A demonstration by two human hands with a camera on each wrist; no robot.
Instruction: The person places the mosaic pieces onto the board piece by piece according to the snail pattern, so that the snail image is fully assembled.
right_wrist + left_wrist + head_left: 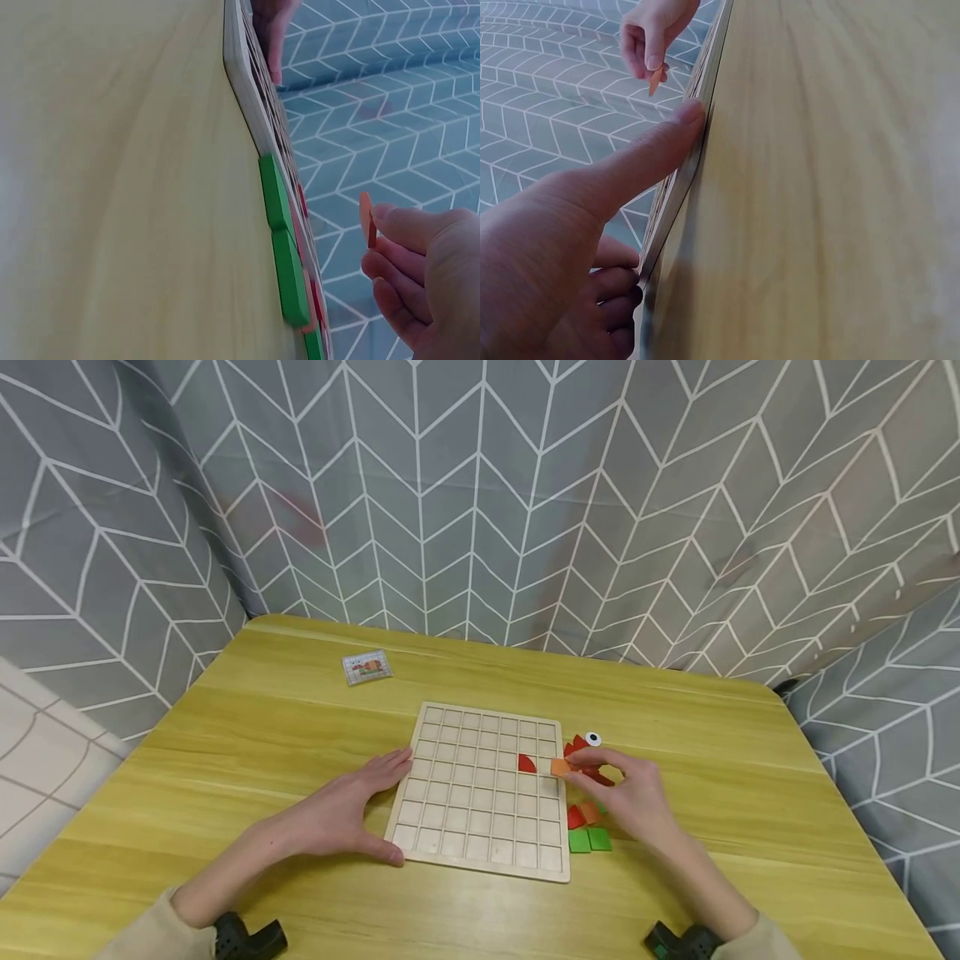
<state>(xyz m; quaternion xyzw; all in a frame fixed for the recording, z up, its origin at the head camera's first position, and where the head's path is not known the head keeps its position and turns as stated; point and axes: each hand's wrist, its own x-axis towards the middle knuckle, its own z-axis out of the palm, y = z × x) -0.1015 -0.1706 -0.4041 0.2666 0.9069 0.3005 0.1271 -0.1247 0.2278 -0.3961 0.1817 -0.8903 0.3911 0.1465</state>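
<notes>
Orange tile [559, 767]: I see it above the right rim of the wooden grid board [487, 867], a gap between them in both wrist views.
Right hand [636, 789]: the nearer one; thumb and fingertips pinch the tile, which juts leftward from them toward the grid.
Left hand [348, 810]: thumb and fingers wide apart at the board's left side, thumb by its near corner, gripping no tile.
Red quarter-circle [527, 764]: in a cell to the orange tile's left, as I view it from above.
Tile's look: plain, thin, flat, roughly level; squarish where it shows, so I can't pick a long axis.
</notes>
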